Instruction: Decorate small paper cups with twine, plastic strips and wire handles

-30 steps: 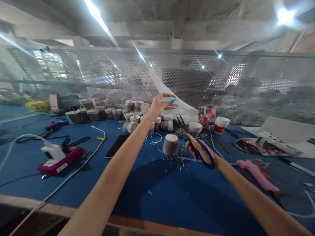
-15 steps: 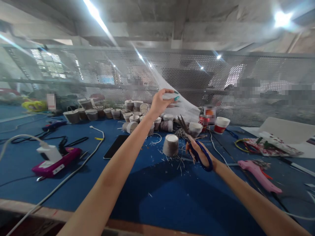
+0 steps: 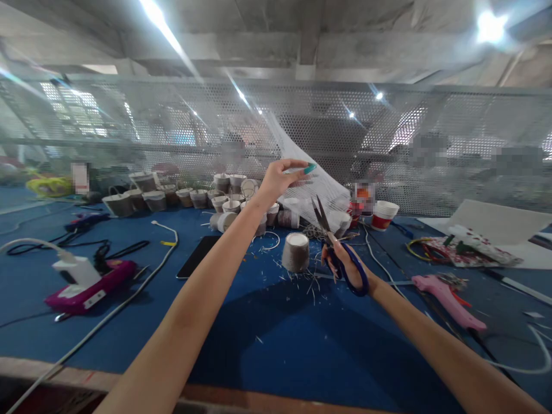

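White netting (image 3: pixel 330 187) hangs stretched above the back of the bench (image 3: pixel 276 351), pinched by my left hand's (image 3: pixel 280 179) fingers. My right hand (image 3: pixel 354 261) has its fingers wrapped on the handles of blue scissors (image 3: pixel 330 234), blades slightly apart, tips up by the netting; can't tell if touching. Grey cup (image 3: pixel 295 254) sits upside down below, thread scraps (image 3: pixel 313 287) around it.

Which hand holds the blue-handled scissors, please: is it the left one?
No, the blue-handled scissors are in the right hand, while the left hand is raised at the white mesh.
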### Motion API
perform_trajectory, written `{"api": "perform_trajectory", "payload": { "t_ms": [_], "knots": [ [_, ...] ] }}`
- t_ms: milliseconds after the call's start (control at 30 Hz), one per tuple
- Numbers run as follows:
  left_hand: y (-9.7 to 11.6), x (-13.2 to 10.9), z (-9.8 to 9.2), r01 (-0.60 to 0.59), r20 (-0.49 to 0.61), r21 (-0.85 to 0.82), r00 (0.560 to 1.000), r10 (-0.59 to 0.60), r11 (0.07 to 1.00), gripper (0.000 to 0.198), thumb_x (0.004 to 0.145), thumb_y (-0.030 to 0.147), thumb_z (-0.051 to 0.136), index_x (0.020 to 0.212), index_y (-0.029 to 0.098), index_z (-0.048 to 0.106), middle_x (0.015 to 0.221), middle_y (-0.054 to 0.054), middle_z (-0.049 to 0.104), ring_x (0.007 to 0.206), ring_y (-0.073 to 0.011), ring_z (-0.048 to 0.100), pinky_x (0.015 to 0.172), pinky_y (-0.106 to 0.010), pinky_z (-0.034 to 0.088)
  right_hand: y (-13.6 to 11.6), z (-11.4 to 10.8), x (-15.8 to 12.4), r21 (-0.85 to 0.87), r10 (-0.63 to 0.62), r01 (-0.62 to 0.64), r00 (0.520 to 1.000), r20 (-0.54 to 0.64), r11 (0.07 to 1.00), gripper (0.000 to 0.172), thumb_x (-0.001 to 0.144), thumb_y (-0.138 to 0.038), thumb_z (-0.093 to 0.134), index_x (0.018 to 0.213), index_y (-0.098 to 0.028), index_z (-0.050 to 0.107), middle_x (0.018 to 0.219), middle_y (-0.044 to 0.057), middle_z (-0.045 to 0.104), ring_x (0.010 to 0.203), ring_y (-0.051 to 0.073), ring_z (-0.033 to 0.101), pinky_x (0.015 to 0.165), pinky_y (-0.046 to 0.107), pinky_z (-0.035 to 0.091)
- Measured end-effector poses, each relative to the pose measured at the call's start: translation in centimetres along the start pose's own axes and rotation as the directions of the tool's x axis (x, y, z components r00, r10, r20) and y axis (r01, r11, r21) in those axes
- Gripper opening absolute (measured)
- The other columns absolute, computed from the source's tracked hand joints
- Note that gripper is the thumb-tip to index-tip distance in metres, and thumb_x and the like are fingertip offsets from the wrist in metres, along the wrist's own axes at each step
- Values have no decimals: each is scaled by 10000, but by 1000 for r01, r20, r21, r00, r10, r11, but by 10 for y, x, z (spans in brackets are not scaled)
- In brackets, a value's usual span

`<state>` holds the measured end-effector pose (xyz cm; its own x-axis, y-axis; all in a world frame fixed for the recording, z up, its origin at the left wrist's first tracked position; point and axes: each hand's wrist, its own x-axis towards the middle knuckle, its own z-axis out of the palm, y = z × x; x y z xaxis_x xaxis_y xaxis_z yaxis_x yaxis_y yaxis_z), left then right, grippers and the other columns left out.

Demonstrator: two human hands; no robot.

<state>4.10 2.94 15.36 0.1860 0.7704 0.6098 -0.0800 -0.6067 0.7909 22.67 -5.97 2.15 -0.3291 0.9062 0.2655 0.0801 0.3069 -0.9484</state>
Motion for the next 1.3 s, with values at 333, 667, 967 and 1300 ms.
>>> {"api": "perform_trajectory", "payload": {
  "t_ms": [333, 667, 967, 1300],
  "knots": [
    [-4, 3, -3, 83, 113, 20, 990, -84, 996, 223, 726, 228, 657, 929, 137, 670, 938, -83, 670, 754, -199, 681, 627, -257, 561, 3, -1, 1, 34, 16, -16, 1000, -4, 999, 465, 770, -640, 388, 711, -199, 521, 544, -39, 378, 408, 73, 374, 356, 215, 349],
    [-4, 1, -6, 67, 188, 75, 979, -80, 995, 274, 730, 226, 654, 988, 135, 662, 991, -96, 664, 790, -209, 676, 627, -257, 563, 3, -2, 0, 51, 11, -11, 1000, 5, 999, 469, 775, -641, 385, 707, -194, 509, 558, -36, 395, 434, 75, 397, 387, 219, 367],
    [-1, -1, -6, 63, 227, 178, 968, -104, 982, 351, 729, 262, 653, 1057, 139, 631, 1134, -100, 614, 833, -184, 666, 679, -244, 564, 8, -3, 2, 53, -22, 22, 1000, 0, 998, 497, 773, -650, 379, 717, -179, 528, 558, -36, 392, 433, 63, 383, 374, 199, 344],
    [-1, -2, -7, 35, 270, 200, 959, -89, 979, 360, 725, 191, 648, 1083, 167, 616, 1214, -84, 570, 821, -151, 664, 700, -238, 563, 5, -3, 1, 56, -35, 35, 999, 15, 998, 502, 773, -658, 361, 704, -185, 515, 533, -44, 389, 418, 64, 377, 378, 208, 340]
  ]
}}
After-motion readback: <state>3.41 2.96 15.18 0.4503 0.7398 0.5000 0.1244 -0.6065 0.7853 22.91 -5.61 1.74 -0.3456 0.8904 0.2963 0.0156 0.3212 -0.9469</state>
